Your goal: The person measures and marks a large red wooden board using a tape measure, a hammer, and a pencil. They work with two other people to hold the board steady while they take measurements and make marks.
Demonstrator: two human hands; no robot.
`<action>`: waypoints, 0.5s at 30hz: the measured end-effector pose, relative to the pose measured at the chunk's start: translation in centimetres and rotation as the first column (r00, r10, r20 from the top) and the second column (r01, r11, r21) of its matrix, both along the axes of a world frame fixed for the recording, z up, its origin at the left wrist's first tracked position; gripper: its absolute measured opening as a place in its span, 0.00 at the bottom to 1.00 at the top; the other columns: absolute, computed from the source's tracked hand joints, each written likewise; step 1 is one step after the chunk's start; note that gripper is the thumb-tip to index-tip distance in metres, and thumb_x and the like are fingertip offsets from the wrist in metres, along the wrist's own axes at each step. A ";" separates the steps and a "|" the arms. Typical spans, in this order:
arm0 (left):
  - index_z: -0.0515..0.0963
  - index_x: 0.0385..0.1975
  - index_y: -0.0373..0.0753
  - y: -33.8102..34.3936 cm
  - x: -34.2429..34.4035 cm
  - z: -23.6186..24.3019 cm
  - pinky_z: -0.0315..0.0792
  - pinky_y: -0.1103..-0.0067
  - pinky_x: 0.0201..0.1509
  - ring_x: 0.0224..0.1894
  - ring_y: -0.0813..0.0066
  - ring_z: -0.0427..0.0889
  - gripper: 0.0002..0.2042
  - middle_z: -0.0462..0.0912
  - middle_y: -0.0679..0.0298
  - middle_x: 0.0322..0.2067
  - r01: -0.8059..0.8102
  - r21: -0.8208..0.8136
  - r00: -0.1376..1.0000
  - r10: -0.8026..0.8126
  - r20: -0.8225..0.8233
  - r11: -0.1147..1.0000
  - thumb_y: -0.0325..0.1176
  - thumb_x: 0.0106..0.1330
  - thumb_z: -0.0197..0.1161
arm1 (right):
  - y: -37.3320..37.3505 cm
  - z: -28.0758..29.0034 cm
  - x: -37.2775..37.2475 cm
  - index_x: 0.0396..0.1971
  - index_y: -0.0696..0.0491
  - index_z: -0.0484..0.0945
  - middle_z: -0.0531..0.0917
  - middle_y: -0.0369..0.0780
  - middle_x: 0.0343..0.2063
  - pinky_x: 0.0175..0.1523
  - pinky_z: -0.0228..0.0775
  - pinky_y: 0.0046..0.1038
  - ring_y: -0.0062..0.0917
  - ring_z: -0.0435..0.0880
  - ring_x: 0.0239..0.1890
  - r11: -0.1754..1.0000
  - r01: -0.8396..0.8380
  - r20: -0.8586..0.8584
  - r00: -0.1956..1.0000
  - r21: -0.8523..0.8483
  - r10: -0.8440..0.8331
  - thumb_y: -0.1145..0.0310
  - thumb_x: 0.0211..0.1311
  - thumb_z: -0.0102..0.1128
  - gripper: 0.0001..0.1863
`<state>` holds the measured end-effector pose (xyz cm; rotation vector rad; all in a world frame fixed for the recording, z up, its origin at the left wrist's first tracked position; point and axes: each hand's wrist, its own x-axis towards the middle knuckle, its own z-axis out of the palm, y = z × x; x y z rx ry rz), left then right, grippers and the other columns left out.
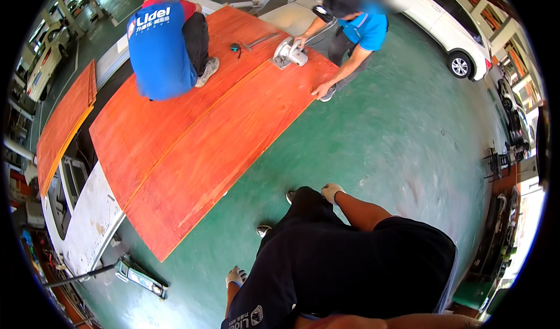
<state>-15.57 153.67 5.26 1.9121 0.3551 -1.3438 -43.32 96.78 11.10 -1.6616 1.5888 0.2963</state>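
My left hand, in a pale glove, hangs beside my body with its fingers loosely apart and nothing seen in them. My right hand, gloved too, is by my thigh; its fingers turn away and are mostly hidden. Neither touches the large red-orange wooden boards in front of me. A co-worker in a light blue shirt has one hand on a circular saw on the boards and the other at their right edge. Another person in a blue vest squats on top.
A tape measure and a long thin tool lie on the boards. Grey metal frames show underneath. A floor jack stands at lower left on the green floor. More red boards lie left; a white car is parked far right.
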 end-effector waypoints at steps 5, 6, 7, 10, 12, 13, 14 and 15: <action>0.75 0.50 0.43 -4.8 5.3 2.9 0.73 0.71 0.31 0.30 0.66 0.80 0.15 0.83 0.56 0.37 -0.535 0.003 0.843 0.534 -0.067 0.845 0.43 0.71 0.64 | -8.5 -0.7 2.2 0.30 0.52 0.87 0.89 0.47 0.32 0.44 0.83 0.41 0.43 0.90 0.39 0.830 -0.539 -0.237 0.833 -0.146 0.499 0.69 0.50 0.68 0.07; 0.75 0.50 0.44 -5.6 6.1 3.5 0.73 0.70 0.30 0.30 0.66 0.80 0.15 0.84 0.56 0.37 -0.535 -0.027 0.844 0.533 -0.068 0.844 0.43 0.71 0.64 | -11.5 -0.3 3.3 0.26 0.51 0.86 0.89 0.47 0.33 0.45 0.84 0.42 0.45 0.90 0.40 0.584 -0.764 -0.356 0.645 -0.274 0.676 0.70 0.46 0.72 0.05; 0.75 0.50 0.44 -6.4 6.7 4.1 0.73 0.70 0.30 0.29 0.65 0.80 0.14 0.84 0.57 0.37 -0.536 -0.054 0.844 0.533 -0.067 0.842 0.43 0.71 0.64 | -14.5 -0.1 6.1 0.26 0.50 0.86 0.88 0.47 0.33 0.43 0.84 0.41 0.44 0.90 0.39 0.597 -0.738 -0.412 0.673 -0.315 0.615 0.71 0.46 0.71 0.05; 0.75 0.48 0.44 -8.2 6.1 5.8 0.72 0.70 0.29 0.28 0.66 0.79 0.13 0.83 0.59 0.35 -0.570 -0.020 0.822 0.569 -0.041 0.822 0.43 0.71 0.64 | -25.0 3.1 13.4 0.33 0.50 0.84 0.85 0.44 0.36 0.47 0.78 0.43 0.41 0.87 0.41 0.226 -0.849 -0.588 0.500 -0.477 0.636 0.67 0.52 0.68 0.08; 0.75 0.47 0.45 -10.0 4.7 6.6 0.72 0.71 0.29 0.26 0.66 0.78 0.13 0.83 0.60 0.33 -0.576 -0.014 0.817 0.576 0.011 0.818 0.43 0.71 0.64 | -31.9 6.2 18.8 0.42 0.49 0.84 0.84 0.40 0.41 0.54 0.73 0.43 0.39 0.85 0.47 0.071 -0.961 -0.772 0.258 -0.268 0.581 0.64 0.57 0.67 0.12; 0.75 0.46 0.45 -10.5 3.4 7.3 0.71 0.71 0.28 0.26 0.66 0.78 0.12 0.83 0.60 0.33 -0.485 0.022 0.873 0.483 0.065 0.874 0.43 0.71 0.63 | -35.1 7.6 21.1 0.46 0.48 0.84 0.84 0.38 0.44 0.57 0.71 0.43 0.37 0.84 0.50 0.030 -0.981 -0.806 0.174 -0.190 0.566 0.63 0.60 0.66 0.15; 0.75 0.47 0.45 -11.4 2.3 7.9 0.72 0.71 0.28 0.26 0.66 0.78 0.12 0.83 0.60 0.33 -0.477 0.013 0.878 0.476 0.042 0.879 0.43 0.71 0.63 | -38.4 9.1 23.0 0.48 0.50 0.82 0.85 0.42 0.44 0.56 0.72 0.41 0.39 0.83 0.53 -0.008 -0.978 -0.800 0.164 -0.207 0.577 0.65 0.65 0.59 0.14; 0.75 0.47 0.45 -12.3 1.1 8.6 0.72 0.70 0.28 0.27 0.65 0.79 0.12 0.83 0.59 0.33 -0.466 0.059 0.885 0.464 0.043 0.883 0.43 0.71 0.63 | -41.7 10.3 24.8 0.49 0.52 0.81 0.87 0.45 0.45 0.56 0.74 0.40 0.41 0.82 0.56 -0.047 -0.983 -0.808 0.117 -0.177 0.578 0.66 0.69 0.53 0.14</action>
